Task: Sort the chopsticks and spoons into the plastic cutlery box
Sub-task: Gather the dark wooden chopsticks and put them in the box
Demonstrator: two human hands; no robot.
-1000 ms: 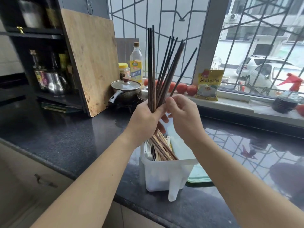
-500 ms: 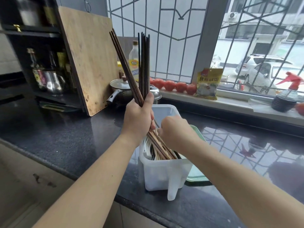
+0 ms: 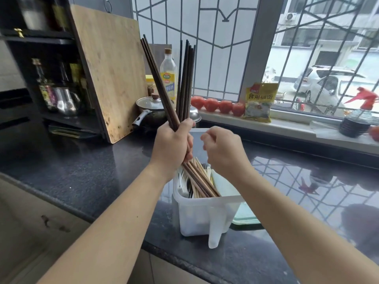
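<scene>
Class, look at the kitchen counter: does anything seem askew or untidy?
Yes. The chopsticks gripped in the left hand splay into two fans instead of one neat bundle, their lower ends slanting into the plastic cutlery box. Nothing looks spilled or broken.
</scene>
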